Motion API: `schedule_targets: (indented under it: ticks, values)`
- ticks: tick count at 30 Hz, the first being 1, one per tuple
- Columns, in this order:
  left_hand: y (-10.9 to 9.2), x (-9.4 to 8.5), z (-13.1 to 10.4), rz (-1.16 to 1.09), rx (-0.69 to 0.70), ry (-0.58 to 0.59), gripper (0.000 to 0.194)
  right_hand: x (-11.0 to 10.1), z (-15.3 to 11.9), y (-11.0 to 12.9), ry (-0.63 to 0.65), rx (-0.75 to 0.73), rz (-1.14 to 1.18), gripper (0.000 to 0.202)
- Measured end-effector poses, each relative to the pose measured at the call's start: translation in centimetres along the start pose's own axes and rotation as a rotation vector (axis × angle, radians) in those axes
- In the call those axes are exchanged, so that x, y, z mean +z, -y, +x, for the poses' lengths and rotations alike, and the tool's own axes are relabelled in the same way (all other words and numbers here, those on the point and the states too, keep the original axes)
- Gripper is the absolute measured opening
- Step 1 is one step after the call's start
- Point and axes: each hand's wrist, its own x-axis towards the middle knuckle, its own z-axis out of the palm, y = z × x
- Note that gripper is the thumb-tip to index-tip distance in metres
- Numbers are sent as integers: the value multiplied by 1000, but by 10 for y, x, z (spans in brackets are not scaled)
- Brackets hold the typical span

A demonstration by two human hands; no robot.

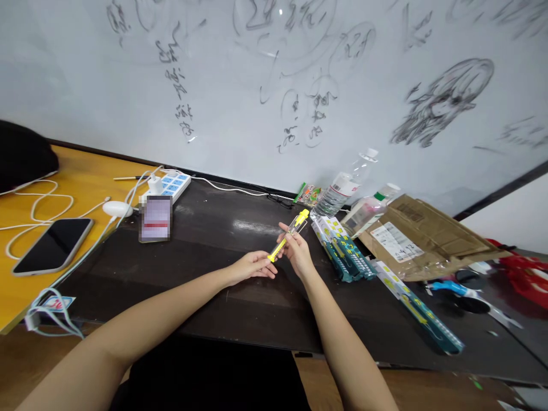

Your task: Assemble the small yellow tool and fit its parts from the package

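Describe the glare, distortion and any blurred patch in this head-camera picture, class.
Head view: glare streaks the dark table beyond the hands; wide-lens distortion bends the whiteboard edge; a pixelated block hides one item; the yellow tool, held by left hand and right hand, stays sharp.

Between the left hand (252, 266) and the right hand (297, 253) sits a yellow tool (289, 234) of glossy plastic, part of its body clear. Under both hands the dark desk (222, 274) looks smooth and faintly shiny (it throws back pale glare). Just right of the right hand lie printed card packs (342, 248) under glossy film, and beyond them clear plastic bottles (342, 191). Farther right, a matt brown cardboard box (423, 234). Well left of the left hand, a glossy black phone (53, 245) rests on smooth yellow wood (85, 177).
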Motion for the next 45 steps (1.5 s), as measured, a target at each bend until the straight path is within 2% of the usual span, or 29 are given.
schedule_targets:
  ticks: [5, 11, 21, 24, 29, 34, 38, 45]
  values:
    - [3, 2, 0, 110, 12, -70, 46, 4, -3, -2, 10, 16, -40, 41]
    - [10, 6, -1, 250, 95, -171, 41, 9, -3, -5, -36, -15, -127, 37]
    - [9, 13, -5, 376, 193, -278, 30, 15, -3, -10, -72, -67, -157, 33]
    - [8, 11, -4, 370, 179, -240, 31, 14, -3, -11, -76, -38, -107, 33]
    - [5, 6, -3, 308, 129, -107, 43, 9, 0, -8, -98, -18, 34, 31]
    - [3, 7, -3, 258, 23, -108, 37, 3, 1, 1, -138, -58, 66, 31]
    - [2, 9, -4, 300, -43, -47, 33, 2, 1, 5, -158, -67, 54, 31]
    - [5, 12, -5, 436, -51, -48, 32, 5, 0, 1, -120, -59, 71, 33]
